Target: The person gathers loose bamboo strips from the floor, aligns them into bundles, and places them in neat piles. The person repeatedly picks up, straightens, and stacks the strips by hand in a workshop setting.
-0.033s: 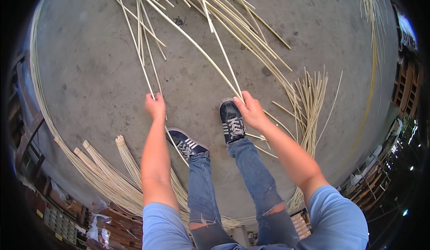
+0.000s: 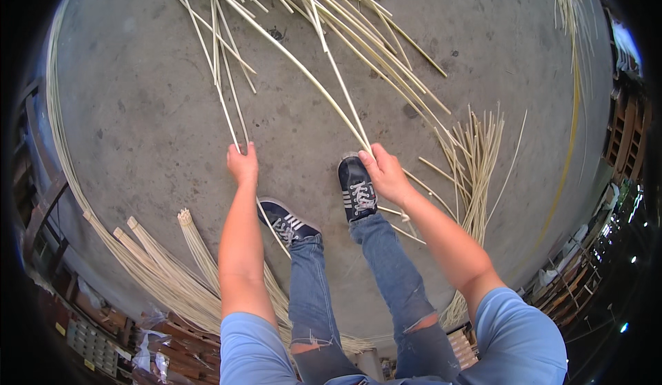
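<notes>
My left hand (image 2: 243, 164) is closed round two thin, pale rattan-like canes (image 2: 225, 110). They run away from me across the floor, and a tail passes below the hand over my left shoe (image 2: 284, 218). My right hand (image 2: 387, 177) pinches two more canes between thumb and fingers: a thicker curved cane (image 2: 308, 76) and a thinner straight cane (image 2: 340, 80), which meet at the grip. Their near ends are partly hidden behind the hand and forearm. My right shoe (image 2: 357, 188) stands just beside this hand.
A loose pile of canes (image 2: 372, 37) lies ahead on the grey concrete floor (image 2: 296, 137). Upright-looking cane ends (image 2: 483, 144) fan out at right. Tied bundles (image 2: 196, 244) lie at lower left, with long canes (image 2: 58, 123) curving along the left. Wooden racks (image 2: 624, 133) stand at the far right.
My left hand has shifted slightly right with its canes. My right hand stays nearly in place on its canes, and the canes by the right-hand pile have moved a little.
</notes>
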`<state>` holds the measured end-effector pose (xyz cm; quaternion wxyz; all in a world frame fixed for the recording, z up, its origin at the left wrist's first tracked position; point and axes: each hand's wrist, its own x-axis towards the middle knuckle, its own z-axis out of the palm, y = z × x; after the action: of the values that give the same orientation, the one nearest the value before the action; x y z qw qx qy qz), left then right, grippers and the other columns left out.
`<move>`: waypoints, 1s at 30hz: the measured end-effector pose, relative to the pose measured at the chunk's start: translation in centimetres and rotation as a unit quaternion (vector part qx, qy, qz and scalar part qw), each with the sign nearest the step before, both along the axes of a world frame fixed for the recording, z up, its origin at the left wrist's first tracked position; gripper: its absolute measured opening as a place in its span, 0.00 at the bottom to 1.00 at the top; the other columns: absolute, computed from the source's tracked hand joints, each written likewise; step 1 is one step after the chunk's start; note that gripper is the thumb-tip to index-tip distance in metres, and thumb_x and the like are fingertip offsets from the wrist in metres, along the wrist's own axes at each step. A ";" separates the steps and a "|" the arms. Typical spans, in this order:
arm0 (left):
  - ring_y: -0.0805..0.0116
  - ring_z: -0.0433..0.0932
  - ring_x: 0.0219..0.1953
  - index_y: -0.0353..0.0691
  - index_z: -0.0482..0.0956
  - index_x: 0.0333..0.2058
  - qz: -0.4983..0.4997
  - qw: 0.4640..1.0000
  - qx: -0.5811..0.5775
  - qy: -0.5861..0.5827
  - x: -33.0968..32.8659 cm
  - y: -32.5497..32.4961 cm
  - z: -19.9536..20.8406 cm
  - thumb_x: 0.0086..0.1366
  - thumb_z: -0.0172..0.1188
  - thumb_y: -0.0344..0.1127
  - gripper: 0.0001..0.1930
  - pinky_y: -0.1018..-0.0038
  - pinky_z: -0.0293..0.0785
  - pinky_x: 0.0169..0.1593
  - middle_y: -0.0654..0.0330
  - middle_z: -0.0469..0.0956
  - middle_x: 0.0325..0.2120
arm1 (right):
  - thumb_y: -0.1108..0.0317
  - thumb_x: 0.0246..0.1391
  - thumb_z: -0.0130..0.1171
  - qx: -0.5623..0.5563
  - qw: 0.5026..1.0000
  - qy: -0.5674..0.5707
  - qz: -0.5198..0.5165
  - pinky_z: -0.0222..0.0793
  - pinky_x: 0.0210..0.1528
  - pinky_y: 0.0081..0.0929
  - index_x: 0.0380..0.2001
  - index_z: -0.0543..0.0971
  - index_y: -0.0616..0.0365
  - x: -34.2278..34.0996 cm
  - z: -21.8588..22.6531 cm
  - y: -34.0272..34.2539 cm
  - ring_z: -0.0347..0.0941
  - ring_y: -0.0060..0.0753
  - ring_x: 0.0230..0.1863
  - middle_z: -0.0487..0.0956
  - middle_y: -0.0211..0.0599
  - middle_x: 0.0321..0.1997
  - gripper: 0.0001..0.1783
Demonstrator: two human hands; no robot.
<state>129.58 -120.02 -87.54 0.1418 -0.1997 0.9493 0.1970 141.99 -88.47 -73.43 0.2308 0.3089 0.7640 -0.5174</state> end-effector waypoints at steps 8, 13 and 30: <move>0.48 0.82 0.34 0.35 0.74 0.29 0.033 0.989 -0.027 -0.138 -1.2 1.2 0.7 0.56 0.66 0.34 0.10 0.57 0.77 0.40 0.47 0.81 0.29 | 0.45 0.71 0.46 -0.355 0.866 -0.294 -0.191 0.58 0.16 0.28 0.27 0.67 0.51 -4.3 5.1 -1.3 0.51 0.20 0.12 0.58 0.20 0.15 0.24; 0.58 0.82 0.23 0.34 0.75 0.31 0.079 0.975 0.173 -0.111 -0.7 -1.3 1.7 0.56 0.67 0.32 0.10 0.63 0.79 0.30 0.50 0.81 0.27 | 0.41 0.69 0.46 -0.349 0.868 -0.279 -0.217 0.63 0.18 0.28 0.28 0.68 0.50 -3.8 3.6 -5.0 0.55 0.19 0.15 0.61 0.20 0.17 0.25; 0.43 0.78 0.40 0.35 0.77 0.36 -0.068 0.994 0.008 -0.083 -0.1 -0.2 0.7 0.57 0.60 0.32 0.09 0.52 0.74 0.46 0.46 0.77 0.34 | 0.45 0.68 0.47 -0.137 0.934 -0.312 -0.106 0.75 0.17 0.37 0.30 0.77 0.59 -4.1 1.3 -1.5 0.72 0.33 0.19 0.71 0.32 0.19 0.27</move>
<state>129.47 -120.22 -86.88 0.2348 -0.1494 0.9440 0.1771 137.91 -90.01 -72.17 0.4416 0.4997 0.5374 -0.5162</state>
